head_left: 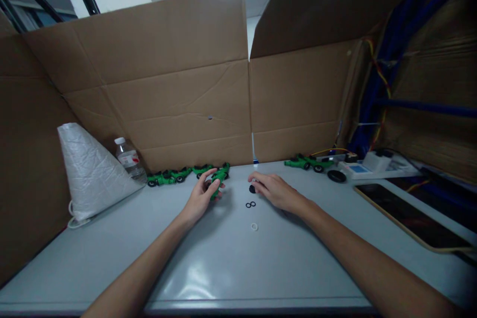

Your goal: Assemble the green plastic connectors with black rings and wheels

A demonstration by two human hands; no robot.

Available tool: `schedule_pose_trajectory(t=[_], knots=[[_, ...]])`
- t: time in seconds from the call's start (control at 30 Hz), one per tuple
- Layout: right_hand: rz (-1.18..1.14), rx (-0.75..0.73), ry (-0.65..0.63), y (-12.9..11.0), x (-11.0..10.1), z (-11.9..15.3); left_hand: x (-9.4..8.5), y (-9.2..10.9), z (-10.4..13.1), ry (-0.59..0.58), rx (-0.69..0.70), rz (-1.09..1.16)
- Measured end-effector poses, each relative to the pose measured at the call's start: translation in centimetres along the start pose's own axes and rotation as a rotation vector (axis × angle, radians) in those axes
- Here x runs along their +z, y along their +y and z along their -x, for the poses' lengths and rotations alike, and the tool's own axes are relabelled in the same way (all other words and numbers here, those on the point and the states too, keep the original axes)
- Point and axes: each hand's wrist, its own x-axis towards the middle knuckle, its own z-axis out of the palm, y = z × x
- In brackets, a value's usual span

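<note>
My left hand (201, 198) is closed around a green toy race car (220, 174) with black wheels, tilted above the table. My right hand (275, 190) has its thumb and fingers pinched together over a small black round piece (252, 189). Whether the fingertips grip that piece or only touch it, I cannot tell; something small and pale shows between them. Two small black rings (251, 204) lie side by side just in front of this hand. Closer to me is a single white ring (254, 227).
Several green toy cars (169, 177) line the cardboard wall (179, 99) at the back left. Another green car (308, 162) and a black disc (337, 176) sit at the right, near a power strip (372, 169) and a phone (410, 216). A silvery bag (93, 174) and a bottle (129, 159) stand left.
</note>
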Motion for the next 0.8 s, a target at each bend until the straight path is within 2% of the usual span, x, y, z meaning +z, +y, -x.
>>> schedule_pose_trajectory(t=[0.47, 0.8], knots=[[-0.097, -0.017, 0.015, -0.5, -0.3, -0.1, -0.2, -1.3, -0.3, -0.015, 0.019, -0.061], [-0.132, -0.061, 0.009, 0.7, 0.3, -0.1, -0.2, -1.3, -0.4, -0.025, 0.030, -0.054]])
